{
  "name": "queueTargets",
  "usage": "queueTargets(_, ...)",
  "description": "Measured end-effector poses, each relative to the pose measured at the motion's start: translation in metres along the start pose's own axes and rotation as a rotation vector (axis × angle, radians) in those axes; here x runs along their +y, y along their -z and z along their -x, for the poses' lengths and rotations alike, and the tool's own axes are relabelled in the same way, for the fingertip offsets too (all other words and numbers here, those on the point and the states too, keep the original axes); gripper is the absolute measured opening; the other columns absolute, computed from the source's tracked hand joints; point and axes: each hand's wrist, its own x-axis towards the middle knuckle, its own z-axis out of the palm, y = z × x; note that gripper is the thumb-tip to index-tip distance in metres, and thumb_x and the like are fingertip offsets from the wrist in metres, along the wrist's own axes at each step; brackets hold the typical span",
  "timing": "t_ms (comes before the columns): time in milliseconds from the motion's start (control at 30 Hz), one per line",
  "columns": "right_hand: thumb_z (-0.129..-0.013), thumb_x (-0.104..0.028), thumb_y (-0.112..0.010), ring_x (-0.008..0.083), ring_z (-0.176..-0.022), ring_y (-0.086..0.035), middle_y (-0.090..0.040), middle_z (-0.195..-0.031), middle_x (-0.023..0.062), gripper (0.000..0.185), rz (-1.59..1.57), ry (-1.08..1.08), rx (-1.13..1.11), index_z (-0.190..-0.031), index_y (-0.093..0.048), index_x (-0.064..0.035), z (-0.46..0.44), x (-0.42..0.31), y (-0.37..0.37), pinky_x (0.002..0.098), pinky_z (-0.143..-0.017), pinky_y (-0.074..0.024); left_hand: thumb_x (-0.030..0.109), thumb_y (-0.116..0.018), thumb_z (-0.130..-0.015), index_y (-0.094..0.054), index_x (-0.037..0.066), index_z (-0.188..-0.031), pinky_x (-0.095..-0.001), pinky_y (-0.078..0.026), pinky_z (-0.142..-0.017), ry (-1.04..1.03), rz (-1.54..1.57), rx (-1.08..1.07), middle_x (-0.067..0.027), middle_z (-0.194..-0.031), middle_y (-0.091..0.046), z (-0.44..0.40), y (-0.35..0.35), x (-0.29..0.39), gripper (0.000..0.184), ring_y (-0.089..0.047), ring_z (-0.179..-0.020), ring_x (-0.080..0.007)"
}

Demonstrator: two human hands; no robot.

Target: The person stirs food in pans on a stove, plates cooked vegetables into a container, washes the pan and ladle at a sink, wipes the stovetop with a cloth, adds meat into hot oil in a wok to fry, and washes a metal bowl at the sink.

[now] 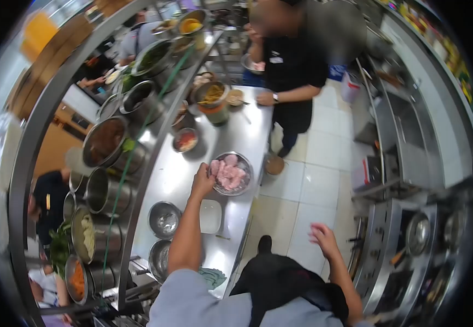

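My left hand [202, 180] is closed on the left rim of a round metal bowl [248, 188] on the steel counter. Pale pink raw meat [229, 172] lies in that bowl. Out to the right, over the tiled floor, my right hand [321, 237] is held up with its fingers apart and nothing in it. Just below the bowl sits a white square dish [211, 217]. Two metal bowls [165, 219] stand left of the dish, and a green cloth [213, 278] lies near my left sleeve.
A co-worker in black [296, 65] stands at the counter's far end, one hand on it. A shelf [165, 122] with several pots runs along the left. Stoves with pans [417, 233] line the right. A brown container [274, 164] stands on the floor.
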Motion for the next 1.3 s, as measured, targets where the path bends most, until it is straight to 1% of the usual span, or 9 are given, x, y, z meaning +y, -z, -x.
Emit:
queueTargets(167, -0.094, -0.016, -0.066, 0.0252, -0.104, -0.064, -0.056, -0.127, 0.0100, 0.040, -0.412, -0.035, -0.096, -0.128, -0.049, -0.0026, -0.011, -0.079, -0.054, 0.0440, -0.086, -0.0586, 0.009, -0.063, -0.085, -0.049, 0.004, -0.105, -0.0432, -0.051, -0.068, -0.089, 0.258, -0.621, -0.0214, -0.086, -0.066, 0.062, -0.059, 0.151, 0.025, -0.067, -0.080, -0.0349)
queueTargets(233, -0.087, -0.005, -0.062, 0.0264, -0.102, -0.065, -0.057, -0.120, 0.0128, 0.040, -0.568, 0.047, -0.003, -0.124, -0.048, -0.0022, -0.002, -0.072, -0.035, 0.0460, -0.083, -0.0604, 0.011, -0.065, -0.088, -0.048, 0.003, -0.110, -0.0392, -0.050, -0.070, -0.409, 0.110, -0.627, -0.0149, -0.086, -0.066, 0.081, -0.100, 0.181, 0.029, -0.064, -0.078, -0.0240)
queueTargets(300, -0.080, 0.003, -0.057, 0.0248, -0.092, -0.069, -0.062, -0.110, 0.0133, 0.039, -0.579, 0.071, 0.168, -0.119, -0.052, -0.0017, 0.026, -0.061, -0.006, 0.0449, -0.076, -0.0628, 0.012, -0.068, -0.086, -0.053, 0.003, -0.111, -0.0435, -0.049, -0.078, -0.407, 0.063, -0.700, -0.0189, -0.094, -0.063, 0.108, -0.118, 0.228, 0.030, -0.062, -0.088, -0.0390)
queueTargets(367, -0.078, 0.004, -0.056, 0.0225, -0.080, -0.070, -0.065, -0.098, 0.0103, 0.037, -0.562, 0.095, 0.319, -0.114, -0.055, -0.0017, 0.056, -0.040, 0.027, 0.0428, -0.068, -0.0639, 0.013, -0.073, -0.082, -0.055, 0.003, -0.122, -0.0451, -0.049, -0.083, -0.895, 0.037, -0.310, -0.0199, -0.107, -0.061, 0.145, -0.149, 0.263, 0.045, -0.059, -0.100, -0.0417)
queueTargets(700, -0.080, 0.004, -0.056, 0.0275, -0.083, -0.070, -0.064, -0.099, 0.0130, 0.032, -0.908, 0.270, 0.864, -0.111, -0.057, 0.0000, 0.221, 0.050, 0.169, 0.0476, -0.068, -0.0652, 0.035, -0.087, -0.066, -0.047, -0.001, -0.131, -0.0478, -0.046, -0.098, -1.257, 0.012, -0.918, -0.0240, -0.124, -0.057, 0.374, -0.357, 0.422, 0.085, -0.055, -0.115, -0.0433)
queueTargets(800, -0.079, 0.004, -0.057, 0.0307, -0.084, -0.069, -0.061, -0.104, 0.0136, 0.036, -1.029, 0.225, 0.923, -0.114, -0.055, -0.0010, 0.266, 0.091, 0.214, 0.0508, -0.067, -0.0646, 0.031, -0.085, -0.069, -0.050, 0.006, -0.125, -0.0493, -0.047, -0.096, -1.158, -0.281, -1.318, -0.0222, -0.128, -0.055, 0.443, -0.394, 0.475, 0.071, -0.053, -0.119, -0.0433)
queueTargets(933, -0.077, 0.005, -0.056, 0.0282, -0.084, -0.068, -0.061, -0.101, 0.0099, 0.042, -1.158, 0.324, 1.069, -0.118, -0.055, -0.0070, 0.309, 0.135, 0.268, 0.0483, -0.065, -0.0621, 0.009, -0.075, -0.073, -0.053, 0.007, -0.127, -0.0452, -0.044, -0.101, -1.592, -0.186, -0.948, -0.0211, -0.128, -0.056, 0.527, -0.427, 0.516, 0.059, -0.051, -0.121, -0.0431)
queueTargets(1033, -0.078, 0.005, -0.055, 0.0269, -0.084, -0.068, -0.064, -0.100, 0.0090, 0.042, -1.142, 0.354, 1.141, -0.118, -0.055, -0.0083, 0.346, 0.139, 0.300, 0.0484, -0.069, -0.0617, 0.013, -0.077, -0.075, -0.051, 0.007, -0.134, -0.0482, -0.043, -0.101, -1.937, 0.112, -1.110, -0.0199, -0.128, -0.055, 0.560, -0.459, 0.529, 0.065, -0.052, -0.120, -0.0413)
queueTargets(1300, -0.081, -0.002, -0.062, 0.0256, -0.080, -0.070, -0.065, -0.091, 0.0074, 0.028, -1.287, 0.387, 1.244, -0.108, -0.059, -0.0081, 0.371, 0.185, 0.357, 0.0475, -0.062, -0.0630, 0.006, -0.071, -0.080, -0.072, 0.007, -0.103, -0.0437, -0.053, -0.082, -1.936, 0.187, -1.369, -0.0153, -0.100, -0.069, 0.623, -0.524, 0.594, 0.023, -0.064, -0.095, -0.0379)
